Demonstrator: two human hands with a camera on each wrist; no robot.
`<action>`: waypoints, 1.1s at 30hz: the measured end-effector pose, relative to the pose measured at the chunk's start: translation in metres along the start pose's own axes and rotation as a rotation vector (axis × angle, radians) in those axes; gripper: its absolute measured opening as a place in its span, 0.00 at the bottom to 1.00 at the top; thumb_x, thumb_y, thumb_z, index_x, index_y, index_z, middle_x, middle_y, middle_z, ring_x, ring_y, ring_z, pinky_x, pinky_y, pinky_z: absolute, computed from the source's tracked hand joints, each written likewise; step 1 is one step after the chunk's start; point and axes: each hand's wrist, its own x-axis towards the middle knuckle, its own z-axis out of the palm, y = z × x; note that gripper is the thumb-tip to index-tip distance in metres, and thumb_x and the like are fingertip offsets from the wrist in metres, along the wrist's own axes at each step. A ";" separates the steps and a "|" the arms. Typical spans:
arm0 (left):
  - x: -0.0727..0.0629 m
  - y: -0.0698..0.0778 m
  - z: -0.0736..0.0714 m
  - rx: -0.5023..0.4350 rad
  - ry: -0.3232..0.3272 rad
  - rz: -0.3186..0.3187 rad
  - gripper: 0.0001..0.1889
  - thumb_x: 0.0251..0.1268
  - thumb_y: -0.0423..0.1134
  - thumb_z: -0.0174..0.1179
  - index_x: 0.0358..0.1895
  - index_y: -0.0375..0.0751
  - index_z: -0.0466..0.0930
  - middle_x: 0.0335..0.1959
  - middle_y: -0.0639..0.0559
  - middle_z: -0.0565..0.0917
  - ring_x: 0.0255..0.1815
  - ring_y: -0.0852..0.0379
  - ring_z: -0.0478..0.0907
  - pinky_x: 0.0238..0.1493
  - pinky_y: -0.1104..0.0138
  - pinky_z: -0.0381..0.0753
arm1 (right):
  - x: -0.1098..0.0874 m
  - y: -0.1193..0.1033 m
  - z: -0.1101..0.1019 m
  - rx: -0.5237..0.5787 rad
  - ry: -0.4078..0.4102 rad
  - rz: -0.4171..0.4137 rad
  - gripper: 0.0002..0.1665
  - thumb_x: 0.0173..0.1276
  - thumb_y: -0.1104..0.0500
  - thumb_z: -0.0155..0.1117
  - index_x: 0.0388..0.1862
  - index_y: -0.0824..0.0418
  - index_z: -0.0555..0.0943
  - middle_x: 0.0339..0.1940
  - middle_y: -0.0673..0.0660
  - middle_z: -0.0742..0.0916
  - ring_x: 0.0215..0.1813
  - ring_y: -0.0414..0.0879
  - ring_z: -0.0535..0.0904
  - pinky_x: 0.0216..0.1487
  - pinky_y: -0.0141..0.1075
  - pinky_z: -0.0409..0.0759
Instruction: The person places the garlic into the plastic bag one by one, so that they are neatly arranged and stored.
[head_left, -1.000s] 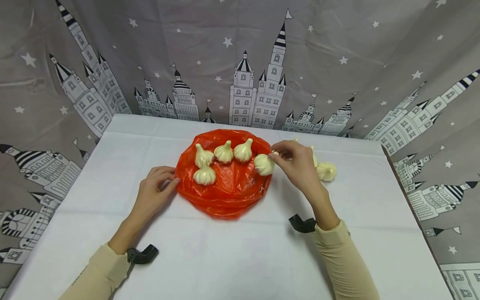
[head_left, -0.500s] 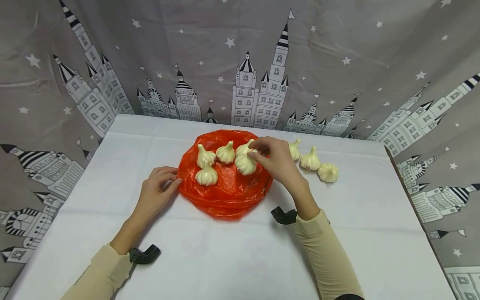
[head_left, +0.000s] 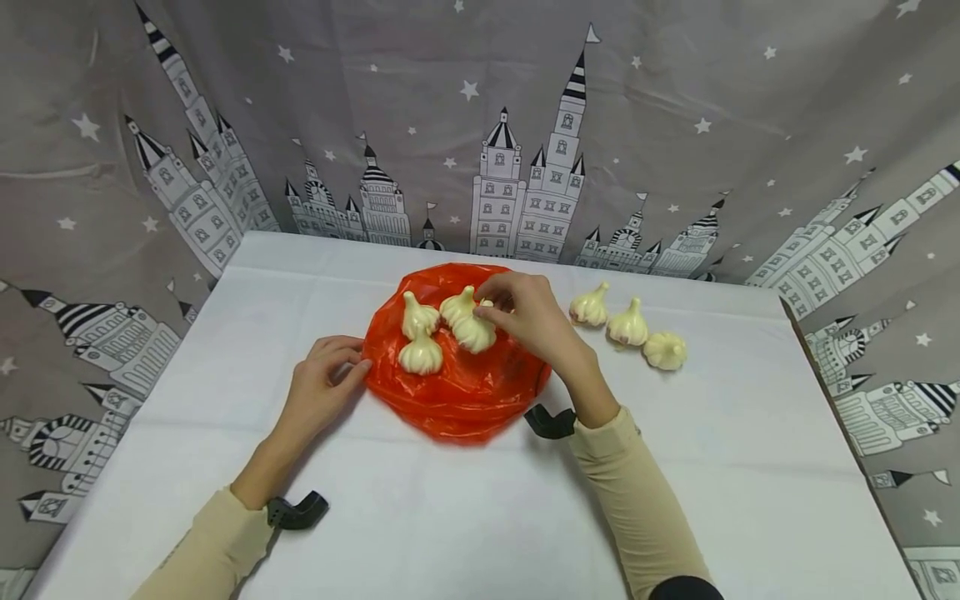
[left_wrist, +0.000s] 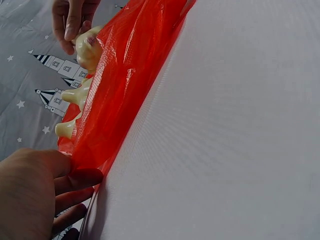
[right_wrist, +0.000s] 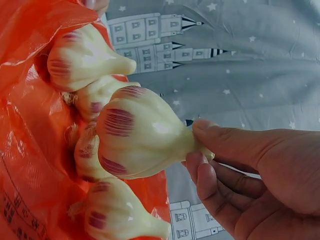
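Observation:
A crumpled red plastic bag (head_left: 461, 408) lies with its mouth spread wide on the table. At its left edge my left hand (head_left: 322, 382) holds the rim between thumb and fingers. Over the bag my right hand (head_left: 528, 317) pinches a glossy garlic bulb (right_wrist: 142, 132) by its stem, its purple-streaked base turned away from the palm. Other garlic bulbs (head_left: 421, 357) rest inside the bag, close together toward its left and back. One of them is mostly hidden behind the right hand in the head view.
Three more garlic bulbs (head_left: 627, 323) sit on the white-covered table (head_left: 420, 517) right of the bag. Behind it hangs a grey curtain (head_left: 420, 75) printed with castles and stars. The table's right edge (head_left: 840, 433) shows.
My right hand has carried the garlic bulb leftward from the bag's right rim to the bulbs inside, uncovering those on the table. My left hand has stayed at the rim.

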 end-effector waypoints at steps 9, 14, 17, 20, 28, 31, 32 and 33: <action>-0.001 0.001 0.003 -0.007 -0.006 -0.004 0.05 0.72 0.35 0.67 0.36 0.40 0.88 0.55 0.43 0.88 0.63 0.45 0.77 0.61 0.86 0.62 | 0.009 -0.003 0.011 -0.050 -0.139 -0.038 0.11 0.69 0.61 0.76 0.48 0.64 0.89 0.40 0.55 0.91 0.40 0.46 0.84 0.45 0.36 0.83; 0.000 0.003 0.001 0.004 -0.001 0.003 0.05 0.72 0.35 0.68 0.36 0.39 0.88 0.55 0.43 0.88 0.63 0.45 0.77 0.63 0.77 0.68 | 0.013 -0.002 0.021 -0.082 -0.206 -0.036 0.12 0.70 0.61 0.75 0.49 0.64 0.89 0.41 0.55 0.91 0.42 0.46 0.85 0.47 0.36 0.84; 0.001 0.004 0.001 0.003 0.001 0.006 0.05 0.72 0.35 0.68 0.36 0.38 0.88 0.55 0.43 0.88 0.63 0.45 0.77 0.65 0.67 0.73 | 0.014 0.000 0.028 -0.104 -0.197 -0.040 0.12 0.70 0.62 0.75 0.50 0.64 0.89 0.42 0.56 0.92 0.43 0.47 0.86 0.49 0.37 0.85; 0.001 0.004 0.000 0.000 0.001 0.007 0.05 0.72 0.35 0.68 0.36 0.38 0.88 0.55 0.42 0.88 0.62 0.45 0.77 0.64 0.66 0.73 | 0.015 0.001 0.034 -0.111 -0.187 -0.037 0.13 0.71 0.62 0.74 0.52 0.64 0.89 0.43 0.57 0.92 0.44 0.47 0.86 0.50 0.36 0.85; -0.001 0.001 0.000 0.001 0.007 0.013 0.05 0.71 0.34 0.68 0.35 0.39 0.88 0.55 0.42 0.88 0.63 0.45 0.77 0.61 0.86 0.62 | 0.015 -0.002 0.036 -0.101 -0.178 -0.009 0.15 0.71 0.61 0.74 0.55 0.64 0.87 0.46 0.57 0.91 0.46 0.48 0.87 0.51 0.37 0.86; -0.001 0.001 -0.001 -0.002 0.007 0.014 0.05 0.72 0.35 0.68 0.36 0.39 0.88 0.55 0.42 0.88 0.63 0.45 0.77 0.61 0.85 0.62 | 0.014 -0.002 0.033 -0.088 -0.160 -0.013 0.15 0.72 0.59 0.73 0.54 0.64 0.87 0.45 0.57 0.91 0.45 0.48 0.87 0.51 0.38 0.85; 0.000 0.000 -0.001 -0.004 0.006 0.014 0.05 0.72 0.35 0.68 0.36 0.39 0.88 0.55 0.42 0.88 0.63 0.45 0.77 0.61 0.84 0.63 | 0.014 -0.002 0.031 -0.086 -0.148 -0.019 0.15 0.72 0.59 0.73 0.53 0.64 0.88 0.44 0.57 0.91 0.45 0.47 0.86 0.51 0.38 0.85; 0.000 0.000 -0.001 -0.002 0.005 0.014 0.05 0.72 0.35 0.68 0.36 0.39 0.88 0.55 0.42 0.88 0.63 0.45 0.77 0.62 0.84 0.63 | 0.013 -0.002 0.030 -0.082 -0.135 -0.026 0.14 0.72 0.58 0.73 0.53 0.64 0.88 0.43 0.56 0.91 0.44 0.47 0.86 0.50 0.38 0.85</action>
